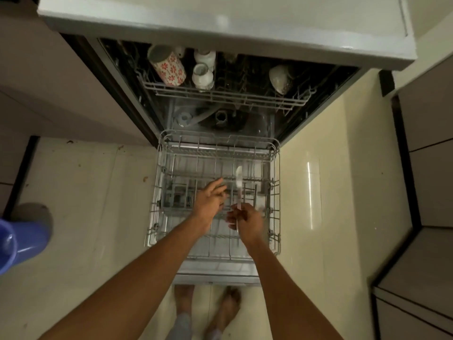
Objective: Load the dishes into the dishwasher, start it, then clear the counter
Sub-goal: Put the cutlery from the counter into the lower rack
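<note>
The dishwasher stands open, its lower rack (157,217) pulled out over the door. My right hand (247,223) grips the handle of a white spatula (238,179), whose blade points away from me over the rack. My left hand (210,198) hovers just left of it with fingers spread and relaxed, beside the grey cutlery basket (177,195). The upper rack (220,94) holds a red-flowered mug (169,66), two white cups (202,74) and a pale bowl (279,78).
A blue plastic container (17,239) stands on the cream tile floor at the left. Cabinets (421,168) line the right side and a white counter edge (220,25) overhangs the dishwasher. My bare feet (228,307) are at the door's front edge.
</note>
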Available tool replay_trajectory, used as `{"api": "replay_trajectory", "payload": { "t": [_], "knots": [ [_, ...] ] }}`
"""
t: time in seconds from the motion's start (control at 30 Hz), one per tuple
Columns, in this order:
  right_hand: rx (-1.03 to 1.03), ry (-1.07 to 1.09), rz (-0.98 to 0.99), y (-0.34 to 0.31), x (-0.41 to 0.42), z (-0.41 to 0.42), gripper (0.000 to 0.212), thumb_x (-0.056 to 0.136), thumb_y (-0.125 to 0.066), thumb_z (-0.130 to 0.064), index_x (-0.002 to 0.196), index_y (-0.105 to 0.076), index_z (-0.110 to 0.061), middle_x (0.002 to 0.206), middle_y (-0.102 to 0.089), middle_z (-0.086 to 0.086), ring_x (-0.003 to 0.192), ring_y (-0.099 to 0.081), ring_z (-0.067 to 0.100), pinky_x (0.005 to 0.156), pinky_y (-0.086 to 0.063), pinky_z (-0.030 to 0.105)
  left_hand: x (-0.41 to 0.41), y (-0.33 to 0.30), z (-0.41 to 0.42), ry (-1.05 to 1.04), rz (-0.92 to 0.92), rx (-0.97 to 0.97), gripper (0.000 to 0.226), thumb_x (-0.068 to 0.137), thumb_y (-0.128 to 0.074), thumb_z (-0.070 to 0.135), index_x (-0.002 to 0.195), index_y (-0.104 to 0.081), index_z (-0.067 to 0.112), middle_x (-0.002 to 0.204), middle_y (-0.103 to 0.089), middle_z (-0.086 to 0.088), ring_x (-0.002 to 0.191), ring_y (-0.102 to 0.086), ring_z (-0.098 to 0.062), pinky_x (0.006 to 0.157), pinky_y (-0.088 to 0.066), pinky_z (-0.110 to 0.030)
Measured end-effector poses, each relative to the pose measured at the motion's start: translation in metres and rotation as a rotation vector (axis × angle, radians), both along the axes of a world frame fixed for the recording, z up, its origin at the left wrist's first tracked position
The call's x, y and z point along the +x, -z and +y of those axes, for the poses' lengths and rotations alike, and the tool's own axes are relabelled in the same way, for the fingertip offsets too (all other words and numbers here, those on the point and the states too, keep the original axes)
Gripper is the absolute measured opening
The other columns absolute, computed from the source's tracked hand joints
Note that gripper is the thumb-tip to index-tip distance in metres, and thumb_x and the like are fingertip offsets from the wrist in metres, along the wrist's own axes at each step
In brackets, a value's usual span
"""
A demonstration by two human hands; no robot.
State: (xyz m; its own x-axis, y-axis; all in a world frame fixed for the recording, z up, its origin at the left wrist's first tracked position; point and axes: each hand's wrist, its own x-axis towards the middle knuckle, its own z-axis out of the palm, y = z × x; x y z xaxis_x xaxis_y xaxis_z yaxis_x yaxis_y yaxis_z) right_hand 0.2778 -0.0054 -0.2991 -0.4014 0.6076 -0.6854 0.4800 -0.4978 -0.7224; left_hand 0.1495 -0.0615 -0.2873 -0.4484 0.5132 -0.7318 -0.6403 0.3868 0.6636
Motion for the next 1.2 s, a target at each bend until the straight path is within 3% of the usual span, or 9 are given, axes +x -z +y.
{"api": "replay_trajectory", "payload": {
  "t": [0.1,0.17,0.3,0.37,0.5,0.73,0.93,1.07,1.2],
  "knots": [
    [0.070,-0.253,-0.123,0.017,0.031,0.001,0.031,0.097,-0.049,0.017,0.108,-0.070,-0.003,0.088,-0.071,0.009,0.074,-0.066,0.019,0.058,-0.051,0.016,-0.001,0.009,-0.004,0.011,-0.011,-0.026,0.075,0.092,-0.044,-0.022,0.150,-0.042,0.025,0.139,-0.052,0.003,0.118,-0.062,-0.022,0.098,-0.056,-0.042],
    [0.110,-0.353,-0.166,0.030,0.048,0.007,0.029,0.098,-0.053,0.014,0.114,-0.071,-0.001,0.091,-0.071,0.004,0.074,-0.065,0.014,0.060,-0.052,0.015,-0.002,0.019,-0.005,0.082,0.025,-0.043,0.075,0.089,-0.048,-0.024,0.145,-0.050,0.026,0.136,-0.053,0.004,0.112,-0.063,-0.019,0.091,-0.059,-0.035],
    [0.293,-0.538,-0.266,0.059,0.067,0.031,0.026,0.098,-0.065,-0.004,0.114,-0.076,-0.021,0.093,-0.075,-0.001,0.084,-0.072,0.018,0.080,-0.062,0.031,-0.007,0.054,-0.010,0.483,0.407,-0.116,0.032,0.086,-0.073,-0.002,0.098,-0.076,0.027,0.108,-0.074,-0.001,0.093,-0.073,-0.014,0.085,-0.062,-0.043],
    [0.440,-0.603,-0.331,0.071,0.072,0.046,0.016,0.099,-0.069,-0.019,0.109,-0.078,-0.028,0.090,-0.076,-0.002,0.079,-0.072,0.017,0.078,-0.062,0.037,-0.010,0.068,-0.009,0.633,0.587,-0.139,0.019,0.086,-0.075,0.002,0.093,-0.078,0.019,0.094,-0.075,0.000,0.085,-0.071,-0.015,0.086,-0.060,-0.044],
    [0.624,-0.495,-0.288,0.092,0.065,0.072,0.009,0.090,-0.080,-0.027,0.090,-0.079,-0.018,0.083,-0.077,-0.001,0.073,-0.072,0.016,0.073,-0.061,0.041,-0.021,0.095,0.000,0.838,0.895,-0.119,0.011,0.089,-0.072,0.007,0.096,-0.080,0.008,0.093,-0.077,-0.007,0.082,-0.071,-0.017,0.080,-0.054,-0.028],
    [0.844,-0.558,-0.246,0.158,0.040,0.104,0.012,0.099,-0.066,-0.011,0.110,-0.070,-0.012,0.104,-0.072,0.008,0.087,-0.070,0.023,0.075,-0.063,0.043,-0.039,0.171,0.018,0.785,1.253,-0.096,0.010,0.089,-0.069,0.006,0.087,-0.079,0.007,0.085,-0.068,-0.008,0.080,-0.062,-0.023,0.073,-0.052,-0.035],
    [1.172,-0.598,-0.417,0.222,0.021,0.115,0.022,0.089,-0.077,-0.009,0.110,-0.075,-0.015,0.108,-0.068,0.007,0.105,-0.057,0.028,0.080,-0.056,0.040,-0.054,0.226,0.031,0.861,1.457,-0.190,0.008,0.083,-0.070,0.002,0.081,-0.076,0.007,0.084,-0.067,-0.011,0.084,-0.061,-0.031,0.067,-0.042,-0.030],
    [1.194,-0.591,-0.388,0.240,0.013,0.124,0.026,0.092,-0.074,-0.007,0.117,-0.069,-0.008,0.109,-0.068,0.013,0.104,-0.059,0.031,0.081,-0.055,0.041,-0.055,0.248,0.034,0.859,1.460,-0.262,0.015,0.092,-0.060,0.006,0.097,-0.074,0.011,0.100,-0.067,-0.010,0.094,-0.062,-0.031,0.078,-0.053,-0.042],
    [1.192,-0.596,-0.422,0.250,0.006,0.127,0.024,0.091,-0.074,-0.002,0.114,-0.069,-0.005,0.106,-0.070,0.014,0.100,-0.060,0.030,0.080,-0.051,0.037,-0.048,0.260,0.041,0.806,1.433,-0.331,0.016,0.094,-0.057,0.005,0.094,-0.072,0.008,0.098,-0.066,-0.013,0.091,-0.061,-0.033,0.077,-0.052,-0.044]
  ]
}}
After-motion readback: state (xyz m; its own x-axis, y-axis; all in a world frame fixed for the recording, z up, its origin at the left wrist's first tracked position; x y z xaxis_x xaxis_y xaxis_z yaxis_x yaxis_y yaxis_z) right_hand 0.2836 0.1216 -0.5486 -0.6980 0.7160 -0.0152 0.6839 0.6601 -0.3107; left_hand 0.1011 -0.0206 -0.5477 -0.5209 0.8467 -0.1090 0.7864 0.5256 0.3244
